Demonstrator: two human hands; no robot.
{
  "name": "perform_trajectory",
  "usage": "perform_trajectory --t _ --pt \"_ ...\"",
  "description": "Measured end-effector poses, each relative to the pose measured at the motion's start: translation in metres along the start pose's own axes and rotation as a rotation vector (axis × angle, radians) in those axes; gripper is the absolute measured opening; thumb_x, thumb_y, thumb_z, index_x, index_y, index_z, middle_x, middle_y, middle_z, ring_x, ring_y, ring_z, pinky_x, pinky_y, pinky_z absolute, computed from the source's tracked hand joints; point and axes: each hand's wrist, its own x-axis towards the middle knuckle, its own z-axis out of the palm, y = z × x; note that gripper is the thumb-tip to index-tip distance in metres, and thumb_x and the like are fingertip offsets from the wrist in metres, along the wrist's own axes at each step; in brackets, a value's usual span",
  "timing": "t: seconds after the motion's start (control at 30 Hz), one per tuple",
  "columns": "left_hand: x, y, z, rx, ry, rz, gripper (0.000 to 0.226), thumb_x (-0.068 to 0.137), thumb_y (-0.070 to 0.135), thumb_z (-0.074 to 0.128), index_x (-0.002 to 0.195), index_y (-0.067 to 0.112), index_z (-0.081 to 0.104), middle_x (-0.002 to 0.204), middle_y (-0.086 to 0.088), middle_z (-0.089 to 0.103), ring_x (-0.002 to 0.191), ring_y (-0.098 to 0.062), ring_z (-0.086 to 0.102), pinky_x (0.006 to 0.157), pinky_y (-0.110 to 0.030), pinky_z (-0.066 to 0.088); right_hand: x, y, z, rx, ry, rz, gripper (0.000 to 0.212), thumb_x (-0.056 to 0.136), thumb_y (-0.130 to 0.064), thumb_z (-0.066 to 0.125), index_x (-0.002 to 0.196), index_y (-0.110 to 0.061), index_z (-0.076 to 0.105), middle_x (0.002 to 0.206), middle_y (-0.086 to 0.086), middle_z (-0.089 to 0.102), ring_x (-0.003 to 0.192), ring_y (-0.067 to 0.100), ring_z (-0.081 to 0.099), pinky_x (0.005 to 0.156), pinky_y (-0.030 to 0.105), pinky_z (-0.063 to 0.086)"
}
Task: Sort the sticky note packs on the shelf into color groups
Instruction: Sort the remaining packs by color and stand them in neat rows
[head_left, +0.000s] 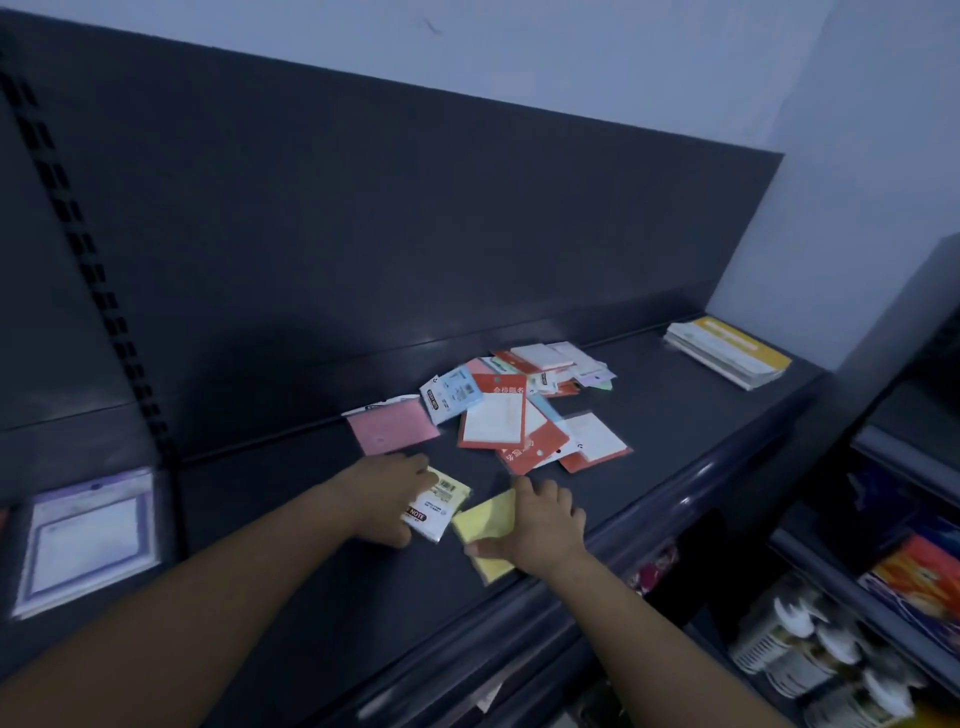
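Note:
On the dark shelf (291, 525), my left hand (392, 499) grips a yellow sticky note pack with a white label (439, 506) near the front. Just to its right, my right hand (540, 525) holds a plain yellow pack (485, 522), thumb under its near edge. A pink pack (392, 427) lies alone behind my left hand. Further back sits a mixed pile (524, 410) of red, blue, white and pale packs, overlapping one another.
A stack of yellow-topped pads (727, 351) lies at the shelf's far right. A purple-framed packet (85, 540) rests on the neighbouring shelf at left. Lower shelves at right hold bottles (810, 654) and colourful packs (919, 587). The shelf's rounded front lip (649, 512) runs below my hands.

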Motion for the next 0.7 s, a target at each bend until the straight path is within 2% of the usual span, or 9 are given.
perform_trajectory --t 0.1,0.23,0.3,0.4,0.5,0.6,0.63,0.7 --pt "-0.001 0.008 -0.004 0.03 -0.047 -0.026 0.049 0.076 0.03 0.06 0.122 0.016 0.047 0.122 -0.005 0.047 0.105 -0.023 0.051 0.086 -0.032 0.041 0.003 0.003 0.0 0.086 -0.006 -0.014 0.105 0.061 -0.063 0.074 0.141 -0.021 0.021 0.138 0.009 0.03 0.13 0.03 0.026 0.106 0.043 0.025" --pt "-0.007 0.021 -0.004 0.16 -0.1 -0.071 0.032 0.085 0.02 0.054 0.117 0.011 0.053 0.121 -0.009 0.055 0.106 -0.029 0.056 0.088 -0.037 0.043 0.004 0.007 0.0 0.293 0.094 -0.094 0.085 0.068 -0.043 0.079 0.132 -0.017 0.03 0.126 0.008 0.039 0.118 0.028 0.046 0.096 0.04 0.039" --pt "-0.014 0.023 -0.003 0.264 -0.048 -0.055 0.024 0.09 0.015 0.046 0.11 0.011 0.057 0.116 -0.009 0.061 0.107 -0.028 0.055 0.091 -0.036 0.041 0.004 0.009 0.0 0.458 0.119 -0.12 0.074 0.073 -0.031 0.078 0.13 -0.016 0.034 0.127 0.006 0.046 0.113 0.026 0.051 0.088 0.037 0.046" --pt "-0.038 0.022 -0.001 0.281 0.105 -0.104 0.022 0.09 0.018 0.041 0.099 0.016 0.061 0.107 -0.003 0.063 0.106 -0.022 0.047 0.09 -0.03 0.029 0.009 0.006 -0.003 0.654 0.095 -0.098 0.06 0.079 -0.021 0.073 0.128 -0.01 0.041 0.126 0.008 0.055 0.109 0.023 0.054 0.079 0.028 0.043" --pt "-0.075 0.016 -0.004 0.075 0.283 -0.261 0.015 0.089 0.027 0.045 0.093 0.019 0.058 0.1 0.0 0.063 0.1 -0.018 0.051 0.086 -0.025 0.027 0.013 -0.013 -0.008 0.847 0.009 -0.076 0.043 0.08 -0.016 0.071 0.118 -0.003 0.054 0.113 0.011 0.059 0.095 0.021 0.054 0.076 0.027 0.04" --pt "-0.12 0.011 -0.008 -0.211 0.452 -0.478 0.016 0.092 0.032 0.049 0.088 0.016 0.049 0.088 -0.008 0.064 0.087 -0.027 0.058 0.071 -0.031 0.033 0.006 -0.047 -0.008 1.108 -0.144 -0.065 0.009 0.082 -0.006 0.068 0.079 0.0 0.062 0.089 0.019 0.063 0.066 0.019 0.053 0.057 0.028 0.042" --pt "-0.136 0.01 -0.009 -0.37 0.503 -0.561 0.018 0.093 0.031 0.05 0.088 0.014 0.047 0.086 -0.009 0.063 0.082 -0.028 0.058 0.067 -0.034 0.036 0.001 -0.061 -0.007 1.174 -0.191 -0.051 0.013 0.083 -0.005 0.067 0.072 -0.004 0.06 0.084 0.017 0.062 0.061 0.018 0.053 0.054 0.027 0.042" --pt "-0.165 0.008 -0.011 -0.757 0.609 -0.707 0.015 0.094 0.026 0.052 0.095 0.011 0.053 0.087 -0.006 0.063 0.081 -0.024 0.059 0.07 -0.033 0.043 -0.009 -0.091 -0.003 1.268 -0.259 -0.03 0.015 0.085 -0.008 0.066 0.071 -0.009 0.059 0.079 0.01 0.061 0.062 0.018 0.054 0.055 0.027 0.043"
